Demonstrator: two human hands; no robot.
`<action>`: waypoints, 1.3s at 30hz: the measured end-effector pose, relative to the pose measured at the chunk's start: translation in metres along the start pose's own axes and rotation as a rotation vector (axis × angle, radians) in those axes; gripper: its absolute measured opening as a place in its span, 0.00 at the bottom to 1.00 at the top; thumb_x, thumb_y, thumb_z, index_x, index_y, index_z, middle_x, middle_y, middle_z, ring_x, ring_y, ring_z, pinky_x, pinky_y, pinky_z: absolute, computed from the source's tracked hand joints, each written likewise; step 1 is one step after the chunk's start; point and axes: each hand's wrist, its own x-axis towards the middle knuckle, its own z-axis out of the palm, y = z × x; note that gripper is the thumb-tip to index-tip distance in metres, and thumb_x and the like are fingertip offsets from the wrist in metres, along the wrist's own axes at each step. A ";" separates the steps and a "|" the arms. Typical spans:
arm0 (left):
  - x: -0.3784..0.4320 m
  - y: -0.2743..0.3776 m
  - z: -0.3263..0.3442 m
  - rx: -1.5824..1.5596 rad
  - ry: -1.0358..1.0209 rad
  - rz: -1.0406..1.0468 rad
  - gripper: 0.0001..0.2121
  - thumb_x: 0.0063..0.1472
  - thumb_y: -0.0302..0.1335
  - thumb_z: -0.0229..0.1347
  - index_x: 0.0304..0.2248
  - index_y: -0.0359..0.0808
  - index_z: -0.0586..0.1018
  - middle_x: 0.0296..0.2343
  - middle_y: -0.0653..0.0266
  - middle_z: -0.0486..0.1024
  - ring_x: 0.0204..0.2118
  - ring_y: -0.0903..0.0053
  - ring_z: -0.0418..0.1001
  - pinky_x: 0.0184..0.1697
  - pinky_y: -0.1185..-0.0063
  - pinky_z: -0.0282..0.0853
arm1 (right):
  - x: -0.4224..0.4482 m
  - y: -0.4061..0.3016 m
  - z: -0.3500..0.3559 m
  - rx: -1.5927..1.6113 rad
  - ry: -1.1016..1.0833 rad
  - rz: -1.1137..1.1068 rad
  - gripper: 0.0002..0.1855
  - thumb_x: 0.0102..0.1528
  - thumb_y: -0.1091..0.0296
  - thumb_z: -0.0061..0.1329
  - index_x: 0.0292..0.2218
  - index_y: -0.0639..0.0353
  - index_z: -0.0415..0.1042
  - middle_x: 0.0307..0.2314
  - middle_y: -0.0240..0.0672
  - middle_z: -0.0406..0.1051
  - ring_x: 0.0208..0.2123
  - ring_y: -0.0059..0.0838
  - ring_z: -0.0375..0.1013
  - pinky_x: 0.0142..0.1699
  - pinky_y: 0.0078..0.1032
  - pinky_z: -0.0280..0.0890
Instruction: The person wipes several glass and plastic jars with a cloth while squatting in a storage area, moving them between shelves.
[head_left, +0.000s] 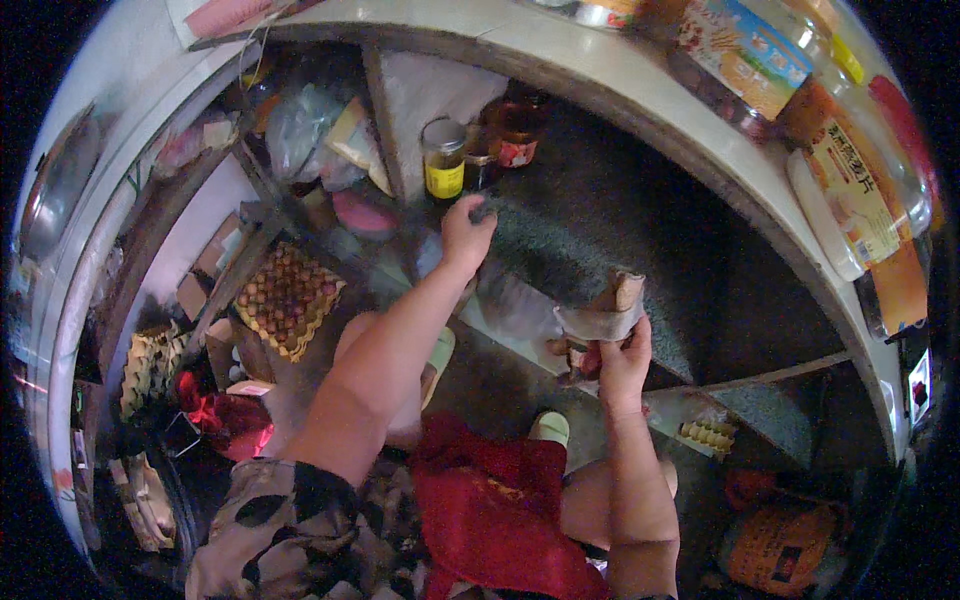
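Note:
My left hand (469, 232) reaches to the cabinet shelf, its fingers curled around something small and dark that I cannot make out. Just beyond it stands a glass jar (444, 159) with a metal lid and a yellow label. A dark jar (480, 161) and a larger reddish jar (516, 135) stand close beside that one. My right hand (627, 360) holds a crumpled whitish bag (604, 322), with a brown rolled piece sticking up from it. The bag is above the shelf's front edge.
An egg tray (289, 300) full of eggs lies at the left, near stacked empty trays (150, 367) and a red bag (229, 424). Plastic bags (300, 131) fill the left compartment. Large food containers (855, 187) stand on the pale countertop (615, 67). An upright divider (382, 120) parts the compartments.

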 end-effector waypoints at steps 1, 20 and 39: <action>-0.004 0.005 -0.001 0.062 -0.051 0.052 0.18 0.46 0.25 0.58 0.39 0.31 0.74 0.38 0.53 0.73 0.42 0.66 0.70 0.46 0.75 0.64 | -0.003 -0.016 0.004 -0.035 -0.004 0.036 0.26 0.50 0.80 0.46 0.51 0.60 0.56 0.37 0.32 0.66 0.31 0.21 0.63 0.36 0.18 0.59; 0.124 -0.008 0.107 0.535 -0.323 0.246 0.39 0.49 0.38 0.57 0.57 0.41 0.51 0.53 0.55 0.58 0.54 0.62 0.57 0.55 0.73 0.55 | -0.007 -0.047 0.005 0.157 -0.042 0.214 0.26 0.49 0.80 0.48 0.50 0.61 0.58 0.44 0.34 0.63 0.46 0.25 0.63 0.51 0.22 0.57; 0.027 0.048 0.030 0.251 -0.530 0.014 0.29 0.48 0.28 0.58 0.50 0.35 0.63 0.44 0.52 0.66 0.43 0.66 0.68 0.45 0.75 0.63 | -0.013 -0.053 0.016 0.176 -0.061 0.097 0.26 0.49 0.80 0.49 0.49 0.61 0.59 0.42 0.34 0.65 0.43 0.24 0.65 0.48 0.22 0.61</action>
